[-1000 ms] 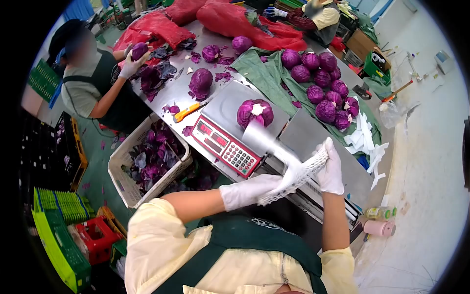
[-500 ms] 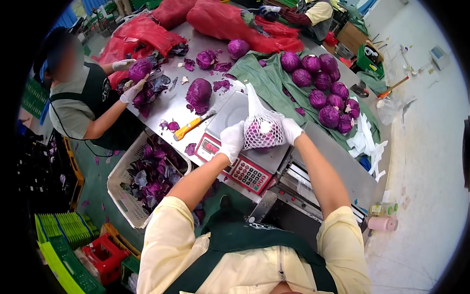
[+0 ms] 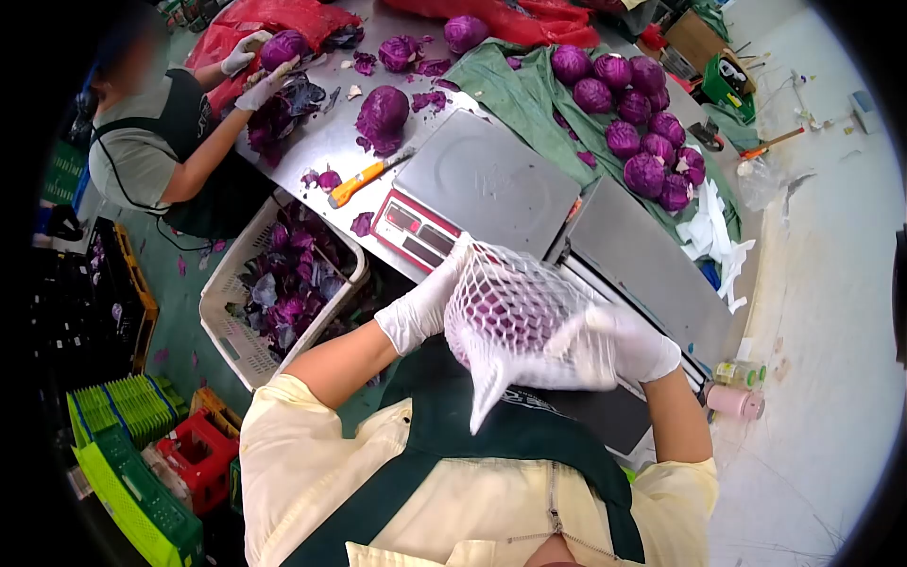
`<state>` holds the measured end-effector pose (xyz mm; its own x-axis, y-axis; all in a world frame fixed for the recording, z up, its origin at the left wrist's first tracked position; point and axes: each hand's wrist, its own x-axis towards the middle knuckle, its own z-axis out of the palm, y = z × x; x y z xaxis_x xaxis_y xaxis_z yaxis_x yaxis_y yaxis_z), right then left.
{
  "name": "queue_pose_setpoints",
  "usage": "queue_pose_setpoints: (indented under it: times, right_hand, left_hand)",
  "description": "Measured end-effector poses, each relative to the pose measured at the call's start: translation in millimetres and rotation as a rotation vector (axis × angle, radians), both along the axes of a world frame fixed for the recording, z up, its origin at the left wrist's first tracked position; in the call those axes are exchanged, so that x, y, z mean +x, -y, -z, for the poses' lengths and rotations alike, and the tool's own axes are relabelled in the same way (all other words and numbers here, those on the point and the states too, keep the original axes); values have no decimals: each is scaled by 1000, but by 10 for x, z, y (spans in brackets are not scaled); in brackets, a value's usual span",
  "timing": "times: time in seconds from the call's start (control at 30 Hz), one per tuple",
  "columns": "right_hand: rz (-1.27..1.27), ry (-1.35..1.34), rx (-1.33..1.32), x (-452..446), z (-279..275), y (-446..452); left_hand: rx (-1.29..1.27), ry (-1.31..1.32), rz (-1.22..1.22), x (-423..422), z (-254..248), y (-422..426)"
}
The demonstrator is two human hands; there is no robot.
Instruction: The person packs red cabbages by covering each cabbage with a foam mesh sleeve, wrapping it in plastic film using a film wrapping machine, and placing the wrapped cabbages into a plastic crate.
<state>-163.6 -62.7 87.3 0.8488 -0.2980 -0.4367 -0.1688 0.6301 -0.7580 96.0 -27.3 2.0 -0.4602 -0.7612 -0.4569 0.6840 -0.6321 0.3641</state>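
A purple cabbage (image 3: 510, 317) wrapped in a white foam net (image 3: 557, 283) is held close to my chest, in front of the scale. My gloved left hand (image 3: 430, 300) grips the net's upper left side, its fingertips partly hidden by the mesh. At the lower right, my gloved right hand (image 3: 619, 342) closes on the net and is smeared by motion. A pointed end of net hangs below the cabbage. The scale's metal plate (image 3: 487, 180) is bare. An orange knife (image 3: 359, 182) lies left of the scale.
A co-worker at the left holds another cabbage (image 3: 283, 47). Several cabbages (image 3: 645, 175) sit on green cloth (image 3: 515, 94) at the right, beside white net pieces (image 3: 710, 227). A crate of leaves (image 3: 227, 317) stands below the table's left edge. Bottles (image 3: 735, 401) are at the right.
The netted cabbage has been lifted off the scale and brought toward my chest, with both hands on it. The net now covers more of the cabbage. The view has shifted slightly.
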Motion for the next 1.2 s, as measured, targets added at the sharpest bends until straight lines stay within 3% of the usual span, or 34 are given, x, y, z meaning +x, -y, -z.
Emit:
queue_pose_setpoints:
  times: [0.03, 0.1, 0.13, 0.23, 0.3, 0.37, 0.43, 0.47, 0.57, 0.63, 0.67, 0.7, 0.77, 0.87, 0.97, 1.0, 1.03, 1.07, 1.1, 1.2]
  right_hand:
    - [-162, -72, -188, -43, -22, -101]
    - [-208, 60, 55, -55, -206, -285]
    - [-197, 63, 53, -195, -133, -323]
    - [523, 177, 171, -480, -47, -428]
    - [534, 37, 42, -734, 56, -479]
    - [577, -263, -131, -1100, 399, -769]
    - [817, -236, 31, -931, 332, -1219]
    - [824, -136, -60, -866, 232, -1387]
    - [952, -9, 428, -1089, 119, -1478]
    - [1037, 278, 380, -1325, 102, -1458]
    - [1089, 322, 207, -1434, 115, -1342]
    - [1119, 390, 108, -1547, 98, -1213]
    - [1243, 455, -374, -1580, -50, -972]
    - [1218, 376, -405, -1780, -361, -489]
    - [1205, 163, -304, -1951, -254, -79]
    - [1157, 179, -366, -2050, -98, 86]
    - [1108, 192, -429, -2151, 107, 256]
    - [1145, 97, -673, -2190, 232, 338]
    - [1166, 113, -666, -2233, 397, 425]
    - [1222, 101, -695, -2263, 785, 521]
  left_hand:
    - [-64, 103, 17, -87, -7, -83]
    - [-87, -7, 202, -217, -66, -200]
    - [-63, 145, 65, -468, -127, -311]
    - [-42, -104, 46, -734, -81, -415]
    - [38, -161, 64, -802, -327, -480]
    - [87, -173, -229, -950, -176, -489]
    - [-134, -297, -109, -1148, -281, -543]
    - [-252, -315, -109, -1284, -219, -542]
    - [-494, -108, -100, -1744, -462, -668]
    - [-638, 206, -412, -1991, -631, -715]
    - [-580, 196, -432, -2068, -588, -666]
    - [-421, 11, -265, -2086, -730, -657]
    - [-139, -338, 34, -2287, -1000, -447]
    - [-357, -69, -94, -2633, -1122, 178]
    - [-869, 454, -324, -3003, -840, 702]
    - [-882, 394, -347, -3108, -846, 703]
    - [-1046, 565, -336, -3143, -600, 852]
    - [-1165, 665, -265, -3158, -467, 907]
    - [-1280, 764, -192, -3163, -330, 923]
    - [-1219, 866, -222, -3265, 14, 978]
